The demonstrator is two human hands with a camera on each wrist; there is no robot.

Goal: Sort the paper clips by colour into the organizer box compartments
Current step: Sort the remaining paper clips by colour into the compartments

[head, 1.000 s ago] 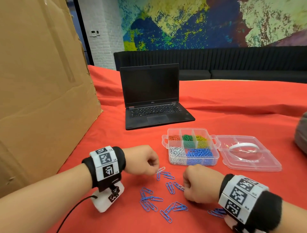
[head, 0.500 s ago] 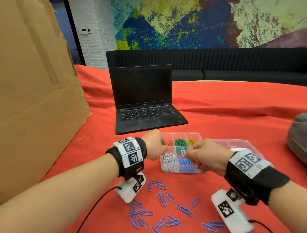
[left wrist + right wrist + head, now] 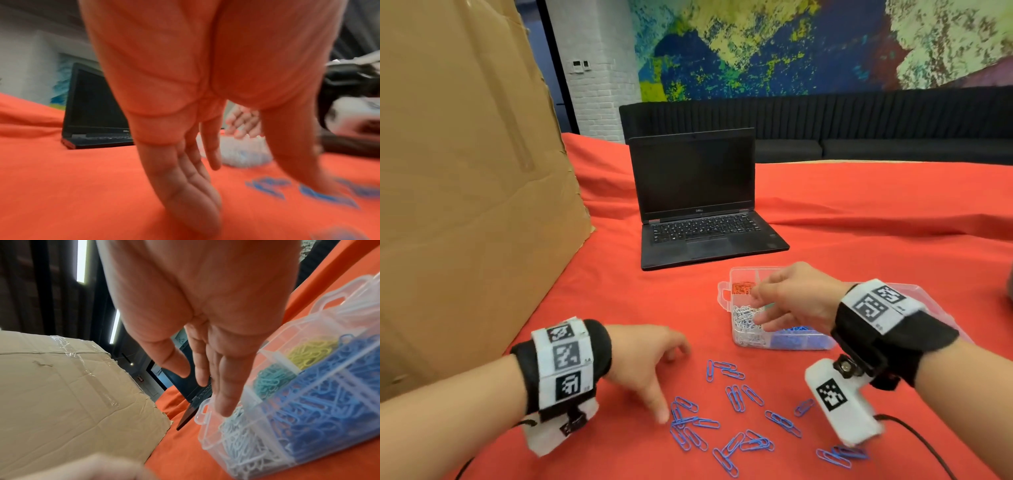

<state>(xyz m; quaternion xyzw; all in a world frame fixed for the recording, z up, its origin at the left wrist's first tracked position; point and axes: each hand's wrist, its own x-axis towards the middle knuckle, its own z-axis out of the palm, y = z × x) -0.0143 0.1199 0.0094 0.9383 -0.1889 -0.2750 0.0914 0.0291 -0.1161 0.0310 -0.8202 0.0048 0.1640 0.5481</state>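
Observation:
Several blue paper clips [image 3: 736, 399] lie loose on the red cloth in front of me. My left hand [image 3: 667, 380] is down among them with straight fingers [image 3: 195, 186]; its thumb tip touches the cloth beside the leftmost clips and it holds nothing. The clear organizer box [image 3: 726, 294] stands behind the clips, with blue [image 3: 329, 402], white [image 3: 242, 443], green [image 3: 269, 379], yellow [image 3: 312, 352] and orange [image 3: 741, 287] clips in separate compartments. My right hand [image 3: 758, 308] hovers over the box with spread, straight fingers [image 3: 224, 386], empty, above the white compartment.
The box's open lid [image 3: 935, 305] lies to its right, mostly behind my right wrist. An open black laptop [image 3: 698, 205] stands behind the box. A large cardboard sheet [image 3: 465, 171] walls off the left side. A cable [image 3: 928, 442] trails from my right wrist camera.
Both hands were curled together over the box. My left hand has dropped back to the loose blue clips and opened. My right hand has opened above the box.

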